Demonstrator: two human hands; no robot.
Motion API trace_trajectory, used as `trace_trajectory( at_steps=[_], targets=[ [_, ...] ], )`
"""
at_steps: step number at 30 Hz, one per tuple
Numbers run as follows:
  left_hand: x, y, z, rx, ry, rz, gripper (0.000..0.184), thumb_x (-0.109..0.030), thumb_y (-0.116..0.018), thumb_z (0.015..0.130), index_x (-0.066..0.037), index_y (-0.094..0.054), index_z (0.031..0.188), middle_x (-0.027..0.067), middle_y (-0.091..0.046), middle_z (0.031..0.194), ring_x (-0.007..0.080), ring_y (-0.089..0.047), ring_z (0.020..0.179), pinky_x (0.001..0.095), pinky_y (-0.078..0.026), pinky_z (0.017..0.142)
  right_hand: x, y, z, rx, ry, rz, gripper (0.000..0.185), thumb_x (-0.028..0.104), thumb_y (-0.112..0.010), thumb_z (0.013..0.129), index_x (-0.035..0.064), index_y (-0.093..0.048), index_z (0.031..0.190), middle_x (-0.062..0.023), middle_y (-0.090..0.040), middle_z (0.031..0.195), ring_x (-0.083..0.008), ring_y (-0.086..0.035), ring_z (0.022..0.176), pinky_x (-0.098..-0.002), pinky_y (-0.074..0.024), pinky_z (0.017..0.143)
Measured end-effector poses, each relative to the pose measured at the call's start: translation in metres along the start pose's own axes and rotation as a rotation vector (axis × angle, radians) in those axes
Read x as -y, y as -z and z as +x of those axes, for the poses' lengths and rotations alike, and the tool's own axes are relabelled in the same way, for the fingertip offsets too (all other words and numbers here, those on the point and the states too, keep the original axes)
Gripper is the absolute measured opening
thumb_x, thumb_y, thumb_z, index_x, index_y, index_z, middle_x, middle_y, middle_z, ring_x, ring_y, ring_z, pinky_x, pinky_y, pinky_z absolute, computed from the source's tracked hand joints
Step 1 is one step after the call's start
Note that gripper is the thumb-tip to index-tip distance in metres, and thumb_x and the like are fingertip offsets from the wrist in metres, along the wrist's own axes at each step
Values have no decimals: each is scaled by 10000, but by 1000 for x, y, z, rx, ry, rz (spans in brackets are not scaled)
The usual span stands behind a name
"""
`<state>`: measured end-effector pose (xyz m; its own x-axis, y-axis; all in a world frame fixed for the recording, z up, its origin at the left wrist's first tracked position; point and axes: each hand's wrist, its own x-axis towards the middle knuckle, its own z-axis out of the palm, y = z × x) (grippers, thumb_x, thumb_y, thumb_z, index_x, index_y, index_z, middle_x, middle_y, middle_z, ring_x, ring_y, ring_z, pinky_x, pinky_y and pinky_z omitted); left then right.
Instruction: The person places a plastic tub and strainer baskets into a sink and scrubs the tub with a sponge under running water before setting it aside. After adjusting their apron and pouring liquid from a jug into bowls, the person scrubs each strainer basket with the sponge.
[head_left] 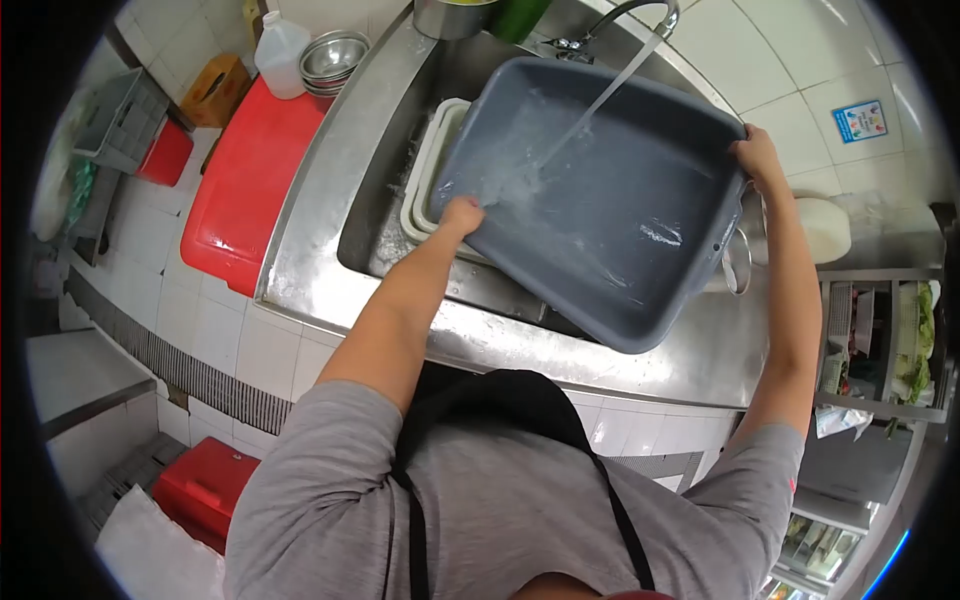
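A large grey plastic tub (620, 210) is tilted over the steel sink (365, 225), its inside facing me. Water runs from the curved faucet (668, 18) in a stream (605, 98) and splashes on the tub's left inner side. My left hand (463, 215) grips the near left rim, thumb over the edge. At the far right corner, my right hand (757, 158) is closed round the rim. White containers (425, 170) sit in the sink, partly hidden under the tub's left end.
A red chest (250, 190) stands left of the sink, with stacked metal bowls (335, 58) and a plastic jug (283, 52) on it. A metal pot (450, 18) is at the back. Shelves with vegetables (915, 340) stand right.
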<state>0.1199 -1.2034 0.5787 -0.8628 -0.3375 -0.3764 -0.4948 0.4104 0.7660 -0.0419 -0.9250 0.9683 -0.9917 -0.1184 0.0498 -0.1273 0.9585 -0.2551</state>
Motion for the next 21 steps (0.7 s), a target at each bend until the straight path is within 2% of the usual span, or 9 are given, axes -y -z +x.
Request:
trace_trajectory(
  at_steps=[1,4,5,6,9,13,15,19,21],
  targets=[
    [-8,-3,0,16,-24,-31,351,-187,-537,705,-82,-580,1038,168,-570,1048,318,-527,1000,355,-411,868,5,5,-2,-30,29,49,318,66,-514,639,-60,-543,930,-167,-573,688,-232,-567,537,-351,-405,423],
    [-25,-4,-14,70,-123,-25,373,-228,-575,696,-107,-582,1048,145,-574,1054,310,-518,1018,363,-407,873,45,27,-27,-18,62,13,327,58,-507,633,-52,-546,939,-170,-570,690,-230,-570,543,-355,-404,423],
    [-29,2,-23,172,-158,114,369,-234,-580,698,-116,-584,1047,135,-571,1065,305,-515,1026,371,-406,874,60,30,-37,-73,97,-21,325,56,-506,629,-52,-553,932,-179,-582,712,-253,-584,602,-362,-433,494],
    [-30,9,-32,270,-188,257,365,-241,-584,700,-126,-587,1047,125,-568,1077,300,-511,1034,379,-405,875,71,34,-44,-89,83,-25,325,56,-506,629,-52,-553,932,-179,-582,712,-253,-584,602,-362,-433,494],
    [-26,25,-46,289,-204,294,424,-284,-610,681,-99,-581,1062,113,-585,1055,298,-523,1018,342,-395,877,110,43,-67,-187,144,-61,312,73,-517,638,-45,-565,922,-197,-599,772,-290,-587,759,-356,-442,681],
    [16,29,-9,350,-162,288,377,-321,-574,737,-113,-590,1052,127,-549,1114,302,-504,1049,380,-397,890,147,49,-87,-312,207,-101,303,86,-537,653,-21,-568,935,-193,-592,742,-289,-587,742,-364,-441,659],
    [57,9,15,9,0,-182,352,-279,-556,760,-49,-591,1024,159,-571,1061,308,-520,1025,399,-401,872,166,56,-102,-351,266,-147,287,84,-562,658,1,-569,933,-174,-572,684,-283,-573,677,-361,-436,624],
    [54,28,22,178,125,-185,340,-210,-569,765,5,-565,1028,166,-590,1016,303,-542,986,405,-435,813,199,90,-150,-561,437,-251,243,68,-583,653,0,-549,885,-152,-529,627,-256,-536,575,-330,-427,566],
    [37,28,18,381,319,-739,269,-134,-545,787,-41,-542,1040,109,-596,937,220,-583,821,350,-482,662,206,112,-180,-666,538,-344,223,52,-591,647,-1,-532,855,-136,-511,622,-223,-522,545,-300,-421,545]
  ],
)
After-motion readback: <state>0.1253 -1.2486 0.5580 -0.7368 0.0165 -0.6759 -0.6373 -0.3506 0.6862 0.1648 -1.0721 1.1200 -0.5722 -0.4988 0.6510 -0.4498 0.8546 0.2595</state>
